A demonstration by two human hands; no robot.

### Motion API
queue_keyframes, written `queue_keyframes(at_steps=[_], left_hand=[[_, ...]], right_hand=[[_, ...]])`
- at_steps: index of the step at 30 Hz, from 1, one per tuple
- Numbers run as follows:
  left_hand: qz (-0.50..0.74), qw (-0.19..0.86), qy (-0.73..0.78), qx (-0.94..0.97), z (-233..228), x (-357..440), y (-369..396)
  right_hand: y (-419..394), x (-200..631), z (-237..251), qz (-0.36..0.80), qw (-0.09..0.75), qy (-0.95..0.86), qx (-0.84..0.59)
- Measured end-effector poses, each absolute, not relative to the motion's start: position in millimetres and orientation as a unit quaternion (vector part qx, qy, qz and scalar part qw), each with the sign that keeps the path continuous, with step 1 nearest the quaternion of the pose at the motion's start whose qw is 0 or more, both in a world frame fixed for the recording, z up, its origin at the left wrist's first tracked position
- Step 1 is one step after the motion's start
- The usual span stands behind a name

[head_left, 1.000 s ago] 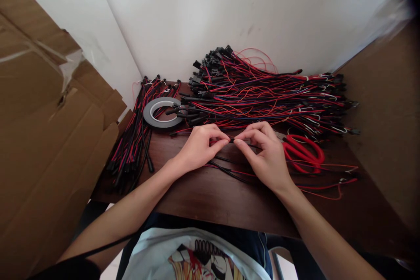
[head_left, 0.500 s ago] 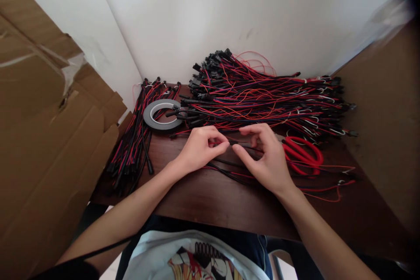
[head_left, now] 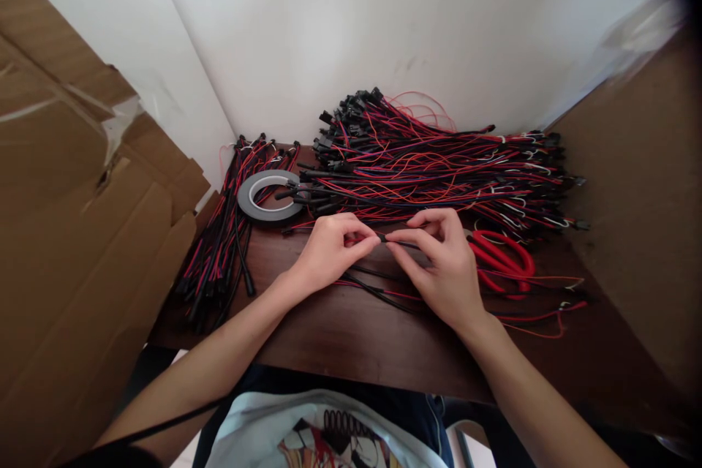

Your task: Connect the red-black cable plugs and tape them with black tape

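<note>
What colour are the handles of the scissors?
Red, seen in the head view: the scissors lie beside the right hand.

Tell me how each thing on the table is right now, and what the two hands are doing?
Left hand: fingers pinched on the thin black wire.
Right hand: fingers pinched on the same wire.
Thin black wire: held just above the table, between both hands.
Red scissors: lying flat, untouched.
Tape roll: lying flat.
Big wire pile: heaped against the wall.
Small wire bundle: lying at the table's left edge.
</note>
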State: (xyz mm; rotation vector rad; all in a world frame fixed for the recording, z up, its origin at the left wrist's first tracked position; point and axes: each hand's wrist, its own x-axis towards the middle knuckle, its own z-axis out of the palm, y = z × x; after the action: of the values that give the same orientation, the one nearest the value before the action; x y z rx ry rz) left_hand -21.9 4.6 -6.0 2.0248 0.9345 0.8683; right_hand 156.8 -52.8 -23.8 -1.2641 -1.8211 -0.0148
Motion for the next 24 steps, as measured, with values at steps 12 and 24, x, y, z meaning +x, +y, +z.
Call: queue_keyframes(at_steps=[12,24], left_hand=[[0.364,0.277,0.318,0.830,-6.6,-22.3,0.0],[0.290,0.252,0.352,0.854,-10.0,-22.9,1.7]], right_hand=[[-53.5,155.7,-23.2,-0.012,0.429,-0.733,-0.528],[-52.1,157.0,-28.3,0.054,0.356,-0.747,-0.558]])
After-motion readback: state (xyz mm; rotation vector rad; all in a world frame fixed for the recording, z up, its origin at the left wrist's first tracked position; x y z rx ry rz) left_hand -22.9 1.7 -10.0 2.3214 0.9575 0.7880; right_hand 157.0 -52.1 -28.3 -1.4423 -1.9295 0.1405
